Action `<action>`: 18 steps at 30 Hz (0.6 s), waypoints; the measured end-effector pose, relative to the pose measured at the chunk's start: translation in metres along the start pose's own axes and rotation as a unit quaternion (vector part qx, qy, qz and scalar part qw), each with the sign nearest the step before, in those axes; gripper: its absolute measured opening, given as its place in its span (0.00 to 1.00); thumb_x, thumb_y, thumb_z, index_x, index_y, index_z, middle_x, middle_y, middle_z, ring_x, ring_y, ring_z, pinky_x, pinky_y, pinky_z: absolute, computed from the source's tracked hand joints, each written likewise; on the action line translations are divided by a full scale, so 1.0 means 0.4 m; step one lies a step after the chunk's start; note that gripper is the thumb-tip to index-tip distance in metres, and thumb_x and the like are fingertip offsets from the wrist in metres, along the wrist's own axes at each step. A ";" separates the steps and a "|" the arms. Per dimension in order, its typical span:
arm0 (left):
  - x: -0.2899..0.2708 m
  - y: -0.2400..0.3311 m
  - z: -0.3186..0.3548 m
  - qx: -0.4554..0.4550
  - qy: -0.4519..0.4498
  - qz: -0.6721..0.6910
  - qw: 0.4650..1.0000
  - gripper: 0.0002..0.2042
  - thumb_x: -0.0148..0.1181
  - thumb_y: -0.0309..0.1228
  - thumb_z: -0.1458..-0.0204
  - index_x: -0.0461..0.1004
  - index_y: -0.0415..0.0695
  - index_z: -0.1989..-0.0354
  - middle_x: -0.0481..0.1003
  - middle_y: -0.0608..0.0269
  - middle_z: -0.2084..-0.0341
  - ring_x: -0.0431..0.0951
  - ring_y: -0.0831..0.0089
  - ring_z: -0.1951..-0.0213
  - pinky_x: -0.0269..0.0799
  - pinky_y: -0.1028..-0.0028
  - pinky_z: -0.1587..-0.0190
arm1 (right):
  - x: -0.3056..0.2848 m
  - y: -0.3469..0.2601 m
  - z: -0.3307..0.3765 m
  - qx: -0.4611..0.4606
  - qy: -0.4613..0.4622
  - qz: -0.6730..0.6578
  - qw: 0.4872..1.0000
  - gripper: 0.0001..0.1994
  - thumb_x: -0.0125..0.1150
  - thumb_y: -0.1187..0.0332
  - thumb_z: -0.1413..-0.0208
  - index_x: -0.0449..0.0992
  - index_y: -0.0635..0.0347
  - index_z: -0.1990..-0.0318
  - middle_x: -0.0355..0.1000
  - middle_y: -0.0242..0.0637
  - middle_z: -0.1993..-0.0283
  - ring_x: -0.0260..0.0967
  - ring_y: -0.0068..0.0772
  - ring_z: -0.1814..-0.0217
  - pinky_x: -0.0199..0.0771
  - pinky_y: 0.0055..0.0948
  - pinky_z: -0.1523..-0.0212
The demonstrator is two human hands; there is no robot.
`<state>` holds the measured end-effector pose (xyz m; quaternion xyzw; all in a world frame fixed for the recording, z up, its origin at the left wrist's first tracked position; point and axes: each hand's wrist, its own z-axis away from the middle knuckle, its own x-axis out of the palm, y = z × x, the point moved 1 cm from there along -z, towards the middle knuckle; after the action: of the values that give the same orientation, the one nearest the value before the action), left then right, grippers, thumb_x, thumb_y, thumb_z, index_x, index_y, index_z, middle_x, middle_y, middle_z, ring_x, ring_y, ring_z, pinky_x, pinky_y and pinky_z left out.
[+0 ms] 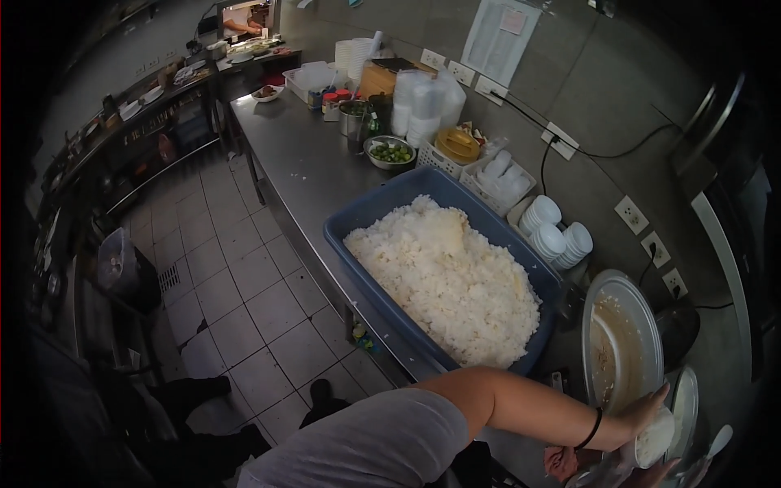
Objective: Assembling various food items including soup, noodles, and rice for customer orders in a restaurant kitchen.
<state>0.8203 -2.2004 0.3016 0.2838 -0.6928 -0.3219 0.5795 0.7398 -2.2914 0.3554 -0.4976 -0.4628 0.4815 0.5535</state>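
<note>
White container (655,439), between both hands (636,421)

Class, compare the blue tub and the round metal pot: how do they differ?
The blue tub is roughly rectangular; the metal pot is round. The tub is blue, the pot silvery. The tub is heaped with rice; the pot shows mostly brownish residue. Both are uncovered containers.

White rice (443,276) in a blue tub (382,198), on a silver-grey surface (303,159). Toward its wall edge: white cups (550,239), a yellow-brown container (457,145), green limes (390,152). Sleeve (366,439) plain grey, wristband (595,426) black; floor tiles (268,368) pale, dark-lined.
</note>
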 end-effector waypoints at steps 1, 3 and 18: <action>-0.013 0.028 0.016 -0.007 0.016 0.057 0.998 0.37 0.28 0.61 0.48 0.54 0.42 0.41 0.62 0.58 0.47 0.61 0.67 0.46 0.52 0.71 0.44 | -0.015 -0.001 -0.017 -0.041 0.019 0.031 0.998 0.35 0.30 0.43 0.44 0.49 0.62 0.38 0.50 0.46 0.37 0.48 0.44 0.37 0.43 0.41 0.38; -0.060 0.114 0.056 -0.001 0.033 0.110 0.993 0.37 0.29 0.62 0.49 0.55 0.43 0.40 0.60 0.57 0.45 0.60 0.64 0.44 0.51 0.69 0.43 | -0.014 -0.001 -0.043 -0.090 0.027 0.057 0.994 0.32 0.37 0.46 0.43 0.52 0.62 0.39 0.54 0.46 0.39 0.53 0.45 0.40 0.53 0.41 0.41; -1.020 0.980 1.020 0.307 0.270 0.057 0.911 0.28 0.36 0.56 0.45 0.61 0.43 0.50 0.68 0.63 0.58 0.69 0.73 0.56 0.61 0.74 0.50 | 1.383 0.122 0.583 0.061 -0.600 -0.029 0.797 0.30 0.31 0.43 0.42 0.53 0.56 0.41 0.62 0.45 0.46 0.70 0.44 0.56 0.77 0.42 0.65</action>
<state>0.4783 -1.5924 0.3028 0.4836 -0.5893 0.0295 0.6465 0.5649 -1.7153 0.3431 -0.0605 -0.6860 0.6945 0.2085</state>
